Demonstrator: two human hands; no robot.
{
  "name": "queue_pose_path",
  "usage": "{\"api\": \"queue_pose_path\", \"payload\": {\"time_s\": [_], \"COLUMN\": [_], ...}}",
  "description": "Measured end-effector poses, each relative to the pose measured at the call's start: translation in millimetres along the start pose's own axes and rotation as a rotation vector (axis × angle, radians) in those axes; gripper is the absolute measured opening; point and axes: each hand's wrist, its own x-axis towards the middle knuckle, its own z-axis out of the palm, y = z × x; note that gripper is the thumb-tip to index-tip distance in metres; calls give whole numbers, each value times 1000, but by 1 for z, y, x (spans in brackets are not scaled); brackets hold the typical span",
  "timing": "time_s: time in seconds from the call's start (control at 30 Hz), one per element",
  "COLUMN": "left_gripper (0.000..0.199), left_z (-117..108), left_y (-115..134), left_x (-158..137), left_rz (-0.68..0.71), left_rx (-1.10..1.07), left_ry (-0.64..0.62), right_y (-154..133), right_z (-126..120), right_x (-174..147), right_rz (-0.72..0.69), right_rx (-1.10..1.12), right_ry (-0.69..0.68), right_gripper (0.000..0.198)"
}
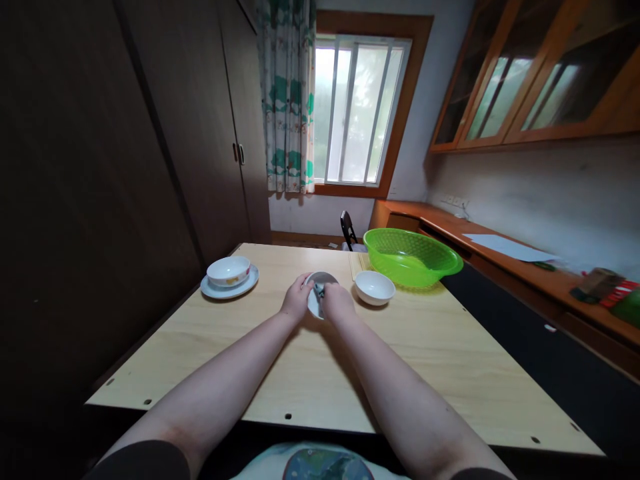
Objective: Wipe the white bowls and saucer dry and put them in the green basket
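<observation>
Over the middle of the table, my left hand (297,298) grips the left rim of a white bowl (315,311), which is tilted so its inside faces me. My right hand (338,303) is closed inside the bowl on a small crumpled cloth (319,291), pale with dark patches and mostly hidden by the fingers. Just right of my right hand sits another white bowl (375,288), upright on the table.
On the left, a white bowl with a coloured pattern (229,271) stands on a white plate (210,289). A green plastic basin (413,257) sits at the table's far right corner, partly over a thin yellowish mat (356,263). The wooden table (290,373) has several small slots near its edges.
</observation>
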Motion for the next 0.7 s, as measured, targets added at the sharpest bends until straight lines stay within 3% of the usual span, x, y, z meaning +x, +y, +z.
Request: {"api": "queue_pose_path", "payload": {"time_s": [0.1,0.23,0.3,0.4,0.5,0.7], "left_gripper": [29,26,26,25,25,26], "left_z": [5,6,4,3,2,7], "left_y": [7,8,4,-3,-5,9], "left_x": [-8,-10,-8,-3,-1,-8], "left_rz": [47,51,42,-2,-23,12], "left_rx": [38,23,6,41,88,80], "left_ry": [-73,-87,-56,63,102,109], "right_y": [2,0,-2,-1,0,-3], "right_z": [2,3,4,3,3,1], "right_x": [1,3,3,1,-1,-3], "right_rz": [55,-78,-196,-287,-179,73], "right_rx": [125,376,446,405,227,43], "right_ry": [113,135,88,-98,-199,-11], "right_gripper": [23,21,22,22,16,21]}}
